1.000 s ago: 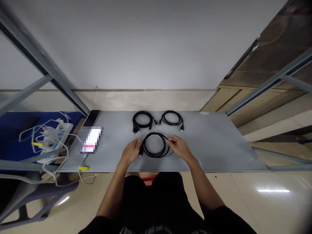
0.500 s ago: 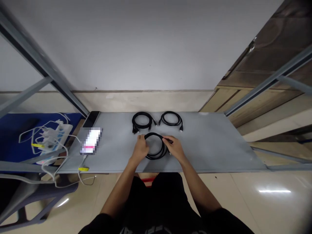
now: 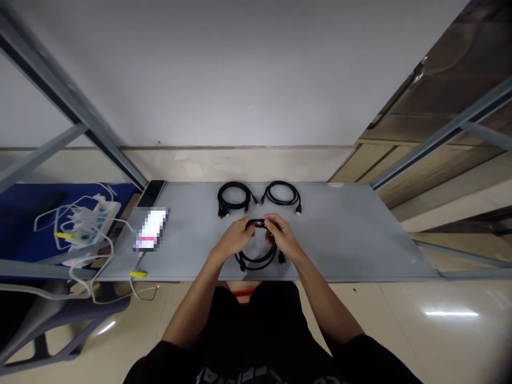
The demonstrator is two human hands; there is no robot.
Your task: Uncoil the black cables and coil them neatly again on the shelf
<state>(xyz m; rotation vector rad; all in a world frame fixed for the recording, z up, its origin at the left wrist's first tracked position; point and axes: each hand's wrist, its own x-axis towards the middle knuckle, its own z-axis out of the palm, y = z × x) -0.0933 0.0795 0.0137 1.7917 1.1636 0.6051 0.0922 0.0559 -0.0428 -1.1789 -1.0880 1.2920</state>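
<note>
A gray table (image 3: 352, 234) is seen across the middle of the frame. Just below the frame's center, a black looped cable (image 3: 260, 261) is pinched at its top by the left hand (image 3: 235, 234) and right hand (image 3: 282, 237). The loop is perhaps being gathered; its strands would next need to be held snugly. A small plug (image 3: 281, 258) is seen at its lower right.

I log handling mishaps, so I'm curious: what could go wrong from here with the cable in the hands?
The left hand and right hand pinch the near coiled black cable at its far side, so its loose near loops might spread.

Its left connector and right connector lie free near the gray table's front edge and could catch.

At left, the white charging cable hangs over that edge; a snag might drag the lit phone.
</note>
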